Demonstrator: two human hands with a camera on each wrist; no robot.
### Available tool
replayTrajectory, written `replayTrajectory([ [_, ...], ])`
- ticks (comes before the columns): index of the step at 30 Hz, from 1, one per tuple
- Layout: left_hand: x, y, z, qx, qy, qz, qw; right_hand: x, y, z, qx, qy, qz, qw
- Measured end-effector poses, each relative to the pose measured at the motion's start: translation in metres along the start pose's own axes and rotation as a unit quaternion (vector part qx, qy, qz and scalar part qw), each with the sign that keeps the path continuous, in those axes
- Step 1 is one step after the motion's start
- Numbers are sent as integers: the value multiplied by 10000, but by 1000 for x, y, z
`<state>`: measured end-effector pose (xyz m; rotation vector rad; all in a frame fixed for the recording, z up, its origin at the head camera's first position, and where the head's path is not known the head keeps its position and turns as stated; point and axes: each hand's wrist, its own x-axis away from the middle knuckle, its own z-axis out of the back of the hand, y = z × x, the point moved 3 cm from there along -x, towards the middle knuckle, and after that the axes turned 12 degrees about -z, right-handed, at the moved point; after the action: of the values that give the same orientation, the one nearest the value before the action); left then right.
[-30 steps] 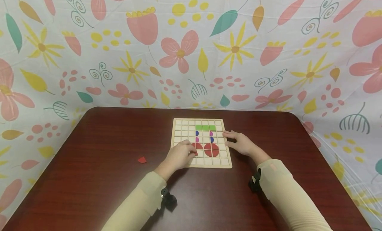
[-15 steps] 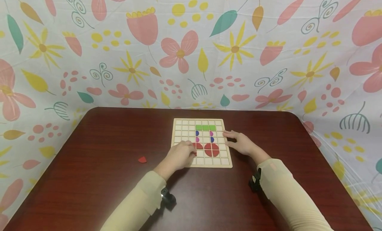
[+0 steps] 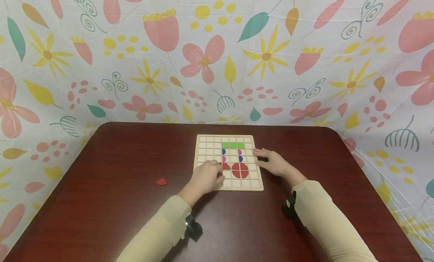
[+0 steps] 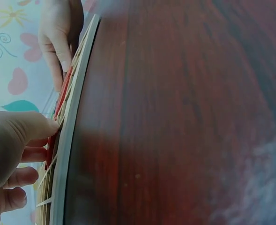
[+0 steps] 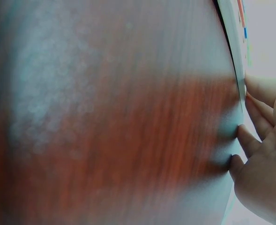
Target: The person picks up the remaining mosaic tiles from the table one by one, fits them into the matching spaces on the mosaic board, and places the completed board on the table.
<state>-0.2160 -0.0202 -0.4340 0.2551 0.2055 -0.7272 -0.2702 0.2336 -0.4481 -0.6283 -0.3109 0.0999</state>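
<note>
A square wooden grid board [image 3: 254, 183] lies on the table, bearing colored pieces. My left hand [image 3: 205, 176] is over its lower left part, thumb and fingers bent down to the cells. In the left wrist view, a red piece [image 4: 49, 152] shows between the left thumb and fingers at the board's surface; in the head view the hand hides it. Beside the hand lies a red half-round shape [image 3: 225, 166]; a red circle of quarter pieces [image 3: 244, 173] is to its right. My right hand [image 3: 275, 163] rests at the board's right edge, fingers extended and touching it.
One loose red quarter-circle piece [image 3: 161, 182] lies on the dark wooden table [image 3: 118, 217], left of the board. Green squares [image 3: 233, 145] and small blue and pink half-circles sit in upper cells. A flower-printed cloth [image 3: 203, 96] hangs behind the table.
My left fingers have lowered slightly at the board, and the red piece visible at their tips a second ago is now covered by the hand in the head view. The right hand stays put.
</note>
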Motion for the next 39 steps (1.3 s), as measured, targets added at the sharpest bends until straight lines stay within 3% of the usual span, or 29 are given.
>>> replayTrajectory([
  [16,3,-3,2,301,-83,-114,9994,-1,0,-2,-30,9,-34,10000],
  [21,5,-6,3,459,-123,25,9989,-2,0,-2,-31,25,-50,10000],
  [39,21,-20,10,1201,200,423,9917,-3,1,-1,-30,34,-77,10000],
])
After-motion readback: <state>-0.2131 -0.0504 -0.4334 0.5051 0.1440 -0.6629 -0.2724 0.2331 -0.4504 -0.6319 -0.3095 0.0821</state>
